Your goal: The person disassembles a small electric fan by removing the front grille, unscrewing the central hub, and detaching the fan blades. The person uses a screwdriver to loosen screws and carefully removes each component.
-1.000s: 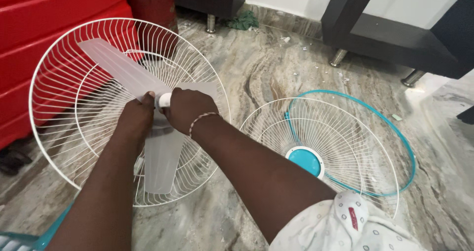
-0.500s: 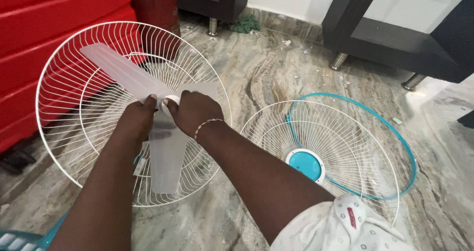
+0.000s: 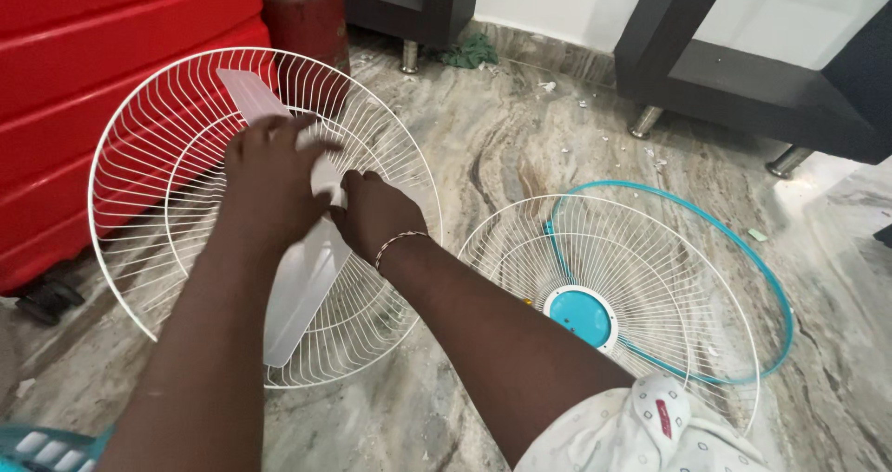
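A translucent white fan blade point(image 3: 302, 291) sits inside a white wire rear guard point(image 3: 139, 184) that stands tilted on the floor. My left hand point(image 3: 269, 170) lies flat with fingers spread over the upper blade near the hub. My right hand point(image 3: 376, 212) grips the hub at the blade's centre, a thin bracelet on its wrist. The hub itself is hidden under my hands.
A second white wire guard point(image 3: 650, 277) with a teal centre cap point(image 3: 581, 316) and a teal rim ring point(image 3: 771, 277) lies on the marble floor to the right. Red panels point(image 3: 93, 72) stand at the left, dark furniture legs point(image 3: 646, 121) at the back.
The blade has turned, its upper vane now pointing more upward. My left hand has moved from the hub up onto the blade and spread its fingers. My right hand stays at the hub.
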